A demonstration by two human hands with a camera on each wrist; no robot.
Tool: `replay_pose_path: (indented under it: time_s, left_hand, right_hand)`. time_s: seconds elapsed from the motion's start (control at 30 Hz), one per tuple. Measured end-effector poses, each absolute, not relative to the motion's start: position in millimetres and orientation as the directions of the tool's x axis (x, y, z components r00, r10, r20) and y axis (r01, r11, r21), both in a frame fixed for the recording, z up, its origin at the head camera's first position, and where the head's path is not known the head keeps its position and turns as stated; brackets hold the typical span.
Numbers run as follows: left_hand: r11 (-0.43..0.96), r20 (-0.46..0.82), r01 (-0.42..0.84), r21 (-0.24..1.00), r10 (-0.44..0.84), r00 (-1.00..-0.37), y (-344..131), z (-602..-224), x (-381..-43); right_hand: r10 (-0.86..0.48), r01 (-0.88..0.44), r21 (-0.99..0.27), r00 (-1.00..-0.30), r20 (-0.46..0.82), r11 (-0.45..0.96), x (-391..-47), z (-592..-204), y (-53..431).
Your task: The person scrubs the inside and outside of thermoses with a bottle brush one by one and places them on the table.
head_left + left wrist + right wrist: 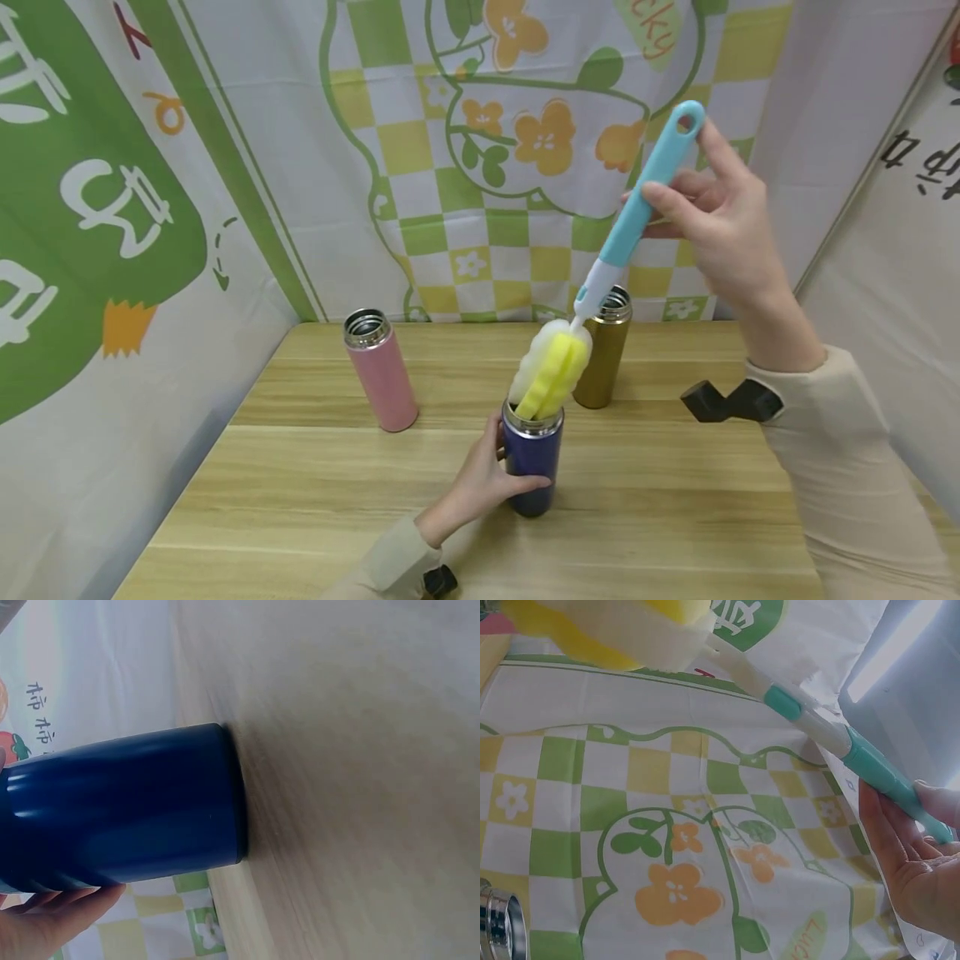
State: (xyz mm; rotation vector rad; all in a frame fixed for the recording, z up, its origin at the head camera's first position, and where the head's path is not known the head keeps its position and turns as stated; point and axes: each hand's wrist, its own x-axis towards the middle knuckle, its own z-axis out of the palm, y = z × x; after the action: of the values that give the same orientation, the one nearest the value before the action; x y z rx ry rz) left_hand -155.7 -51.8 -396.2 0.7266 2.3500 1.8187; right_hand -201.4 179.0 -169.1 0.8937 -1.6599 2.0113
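A bottle brush (pixel 652 187) with a turquoise handle and a yellow-and-white sponge head (pixel 555 371) slants down from my right hand (pixel 731 221), whose thumb and fingers pinch the handle. The lower end of the sponge sits at the mouth of a dark blue bottle (pixel 531 458), most of the head still showing above the rim. My left hand (pixel 483 483) grips this bottle around its side, and it stands upright on the table. In the left wrist view the blue bottle (pixel 127 810) fills the left half, its base on the wood.
An uncapped pink bottle (pixel 382 375) stands on the wooden table (pixel 300 500) at the left. Behind the brush is an uncapped gold-brown bottle (pixel 600 367), partly hidden. Printed cloth (pixel 465 233) hangs along the table's back edge.
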Motion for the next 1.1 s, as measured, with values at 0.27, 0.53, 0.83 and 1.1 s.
replay_pose_path:
  time_s: [0.27, 0.53, 0.83, 1.1]
  left_hand:
    - [0.165, 0.234, 0.325, 0.931, 0.411, -0.881, -53, -400, -155]
    - [0.168, 0.234, 0.327, 0.930, 0.415, -0.879, -54, -400, -155]
    - [0.168, 0.250, 0.344, 0.924, 0.416, -0.874, -54, -409, -160]
    - [0.173, 0.249, 0.345, 0.923, 0.415, -0.875, -55, -430, -169]
  right_hand:
    - [-0.211, -0.706, -0.698, -0.669, 0.712, -0.118, -199, -162, 157]
    - [-0.275, -0.742, -0.670, -0.643, 0.715, -0.007, -199, -160, 137]
    - [-0.332, -0.749, -0.662, -0.634, 0.699, 0.036, -198, -168, 129]
    - [-0.361, -0.770, -0.637, -0.605, 0.710, 0.036, -197, -172, 124]
